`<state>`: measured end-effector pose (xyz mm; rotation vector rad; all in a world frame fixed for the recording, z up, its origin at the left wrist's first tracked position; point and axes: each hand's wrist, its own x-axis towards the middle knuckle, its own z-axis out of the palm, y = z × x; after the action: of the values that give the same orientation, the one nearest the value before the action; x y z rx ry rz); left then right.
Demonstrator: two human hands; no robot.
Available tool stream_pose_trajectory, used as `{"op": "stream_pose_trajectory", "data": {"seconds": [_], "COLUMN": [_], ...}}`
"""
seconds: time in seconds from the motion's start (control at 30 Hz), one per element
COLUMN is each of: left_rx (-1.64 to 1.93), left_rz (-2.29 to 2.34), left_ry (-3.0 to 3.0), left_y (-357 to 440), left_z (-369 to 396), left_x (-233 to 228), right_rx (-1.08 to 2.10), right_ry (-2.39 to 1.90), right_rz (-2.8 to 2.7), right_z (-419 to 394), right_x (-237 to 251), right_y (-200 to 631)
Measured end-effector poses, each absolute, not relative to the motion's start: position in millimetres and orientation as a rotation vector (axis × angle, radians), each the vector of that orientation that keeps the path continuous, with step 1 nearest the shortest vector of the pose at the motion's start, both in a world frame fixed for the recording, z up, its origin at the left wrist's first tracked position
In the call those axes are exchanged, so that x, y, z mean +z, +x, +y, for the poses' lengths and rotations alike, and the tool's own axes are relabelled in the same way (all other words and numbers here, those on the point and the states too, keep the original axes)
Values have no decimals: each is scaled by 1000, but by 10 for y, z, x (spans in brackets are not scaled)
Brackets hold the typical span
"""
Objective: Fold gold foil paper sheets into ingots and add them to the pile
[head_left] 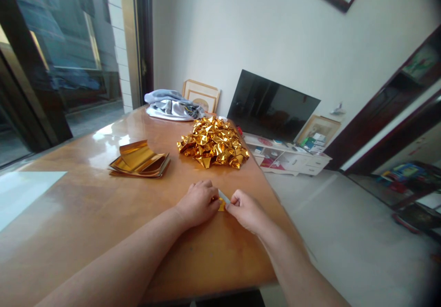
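Both hands meet over one small piece of gold foil paper (222,203) near the front right edge of the wooden surface (86,215): the left hand (199,202) is curled over it with knuckles up, its grip narrow and pressing the sheet down, while the right hand (245,209) pinches the piece's pale, upturned corner between thumb and fingertips, equally narrow. Most of the sheet is hidden under the fingers, so how many folds it already carries cannot be told. The likeliest trouble, as I judge it, is the slick foil sliding on the glossy surface under the pressing fingers, which would skew a crease; a hard pinch at the thin corner could also tear or wrinkle it. The piece lies close to the edge of the surface, so a careless push to the right could send it off onto the floor. Farther out, beyond the hands, sits a heap of folded gold pieces (213,148), well apart from the work. To its left lies a stack of flat gold sheets (139,160), the top ones curling upward. At the far end rests a bundle of grey cloth (172,105), with a picture frame (201,95) leaning on the wall behind it, and a dark television (272,107) stands on a low white cabinet (289,157) beyond the surface.
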<state>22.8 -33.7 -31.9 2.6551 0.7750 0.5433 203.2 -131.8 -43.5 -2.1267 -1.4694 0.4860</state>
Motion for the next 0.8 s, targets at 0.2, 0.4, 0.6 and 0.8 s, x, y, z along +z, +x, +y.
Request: {"op": "stream_pose_trajectory", "data": {"seconds": [0.2, 0.4, 0.6, 0.8], "left_rx": [511, 493, 507, 530], "left_rz": [791, 789, 799, 865], "left_ry": [2747, 2807, 2787, 2743], "left_y": [246, 242, 247, 273], "left_z": [-385, -422, -415, -431], "left_x": [-270, -219, -240, -257], "right_rx": [481, 472, 561, 721], "right_ry": [-2097, -2103, -2153, -2117], "right_rz": [-1488, -1440, -1406, -1403], "right_z": [-1324, -1255, -1138, -1089], "right_x": [-420, -389, -348, -246], "right_y": [2056, 2090, 2075, 2059]}}
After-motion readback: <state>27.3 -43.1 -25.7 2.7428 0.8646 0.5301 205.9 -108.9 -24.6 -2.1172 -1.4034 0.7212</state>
